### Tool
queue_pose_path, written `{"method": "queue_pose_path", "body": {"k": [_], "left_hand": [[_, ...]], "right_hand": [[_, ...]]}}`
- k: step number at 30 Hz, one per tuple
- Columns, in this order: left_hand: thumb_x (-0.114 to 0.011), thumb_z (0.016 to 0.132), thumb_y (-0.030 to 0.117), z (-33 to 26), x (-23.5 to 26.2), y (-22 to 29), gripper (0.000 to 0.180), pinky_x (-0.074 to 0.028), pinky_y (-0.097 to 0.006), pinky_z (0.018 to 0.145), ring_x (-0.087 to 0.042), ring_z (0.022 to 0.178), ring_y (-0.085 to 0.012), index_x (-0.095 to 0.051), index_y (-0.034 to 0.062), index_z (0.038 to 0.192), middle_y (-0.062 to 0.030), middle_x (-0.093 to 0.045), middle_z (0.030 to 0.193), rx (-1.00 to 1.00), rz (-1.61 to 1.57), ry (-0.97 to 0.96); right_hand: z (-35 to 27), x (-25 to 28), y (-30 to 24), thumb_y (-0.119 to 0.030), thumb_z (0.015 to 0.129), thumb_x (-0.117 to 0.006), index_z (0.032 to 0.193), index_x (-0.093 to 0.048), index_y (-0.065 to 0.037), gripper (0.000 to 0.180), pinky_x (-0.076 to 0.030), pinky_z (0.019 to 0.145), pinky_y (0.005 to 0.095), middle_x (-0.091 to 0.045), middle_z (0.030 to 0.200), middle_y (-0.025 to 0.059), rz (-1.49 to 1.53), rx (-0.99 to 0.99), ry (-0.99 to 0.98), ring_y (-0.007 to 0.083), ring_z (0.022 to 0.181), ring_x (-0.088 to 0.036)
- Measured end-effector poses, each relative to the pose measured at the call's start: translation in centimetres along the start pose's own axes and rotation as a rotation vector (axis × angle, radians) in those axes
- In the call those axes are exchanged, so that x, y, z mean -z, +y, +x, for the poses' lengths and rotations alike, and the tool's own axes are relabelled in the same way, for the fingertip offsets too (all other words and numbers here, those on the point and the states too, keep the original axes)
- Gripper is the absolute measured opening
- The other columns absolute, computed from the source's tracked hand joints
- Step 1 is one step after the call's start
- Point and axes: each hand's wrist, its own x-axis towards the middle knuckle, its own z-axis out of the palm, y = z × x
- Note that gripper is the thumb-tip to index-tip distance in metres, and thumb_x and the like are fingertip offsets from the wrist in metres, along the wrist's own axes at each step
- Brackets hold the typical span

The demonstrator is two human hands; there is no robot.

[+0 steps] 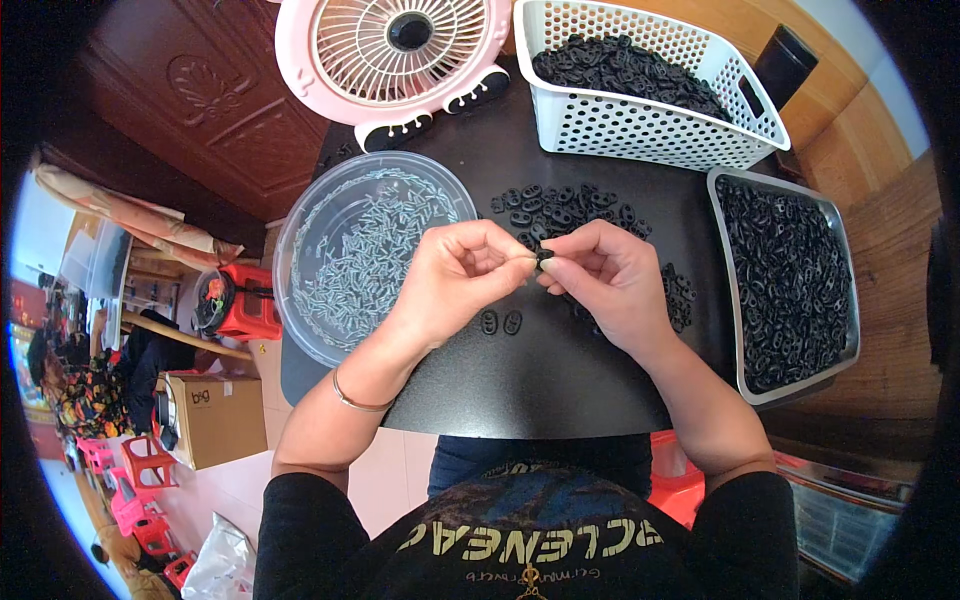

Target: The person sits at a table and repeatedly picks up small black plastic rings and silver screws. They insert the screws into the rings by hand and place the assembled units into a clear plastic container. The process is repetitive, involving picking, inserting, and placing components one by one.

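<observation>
As the right hand [625,285] clamps a small black piece [544,255] in its fingers, the left hand [455,280], fingers together, meets the piece's left side, long axis too hidden to call!

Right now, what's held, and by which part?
A small, black, plastic-looking piece, its edges pinched by the right hand; whether the left hand grips is unclear.

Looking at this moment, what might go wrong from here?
The small black part sits between the fingertips of the left hand and right hand, so it might slip and be lost among the loose black pieces just beyond. In this view the left hand's wrist overlaps the edge of the round clear tub; a bump might spill its silvery pins.
</observation>
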Motion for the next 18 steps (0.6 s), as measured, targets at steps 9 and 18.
{"method": "queue_pose_path", "body": {"k": [9,18], "left_hand": [[-0.061,0.078,0.002,0.2,-0.2,-0.2,0.010,-0.045,-0.021,0.058,-0.056,0.064,-0.0078,-0.061,-0.0015,0.088,-0.0026,-0.062,0.074,-0.077,0.184,0.049],[-0.063,0.067,0.004,0.4,-1.6,-1.1,0.029,-0.043,-0.037,0.074,-0.051,0.082,-0.0274,-0.059,0.0024,0.095,-0.0097,-0.052,0.086,-0.455,1.141,-0.131]], "right_hand": [[0.4,0.5,-0.9,0.002,0.082,-0.054,0.099,-0.057,0.001,0.017,-0.049,0.067,0.0204,-0.060,0.086,0.0058,-0.102,0.065,0.035,0.0094,0.075,-0.059],[1.1,1.6,-0.4,0.000,0.083,-0.052,0.098,-0.057,0.001,0.016,-0.048,0.070,0.0214,-0.059,0.089,0.0062,-0.074,0.138,0.200,0.0104,0.077,-0.059]]}}
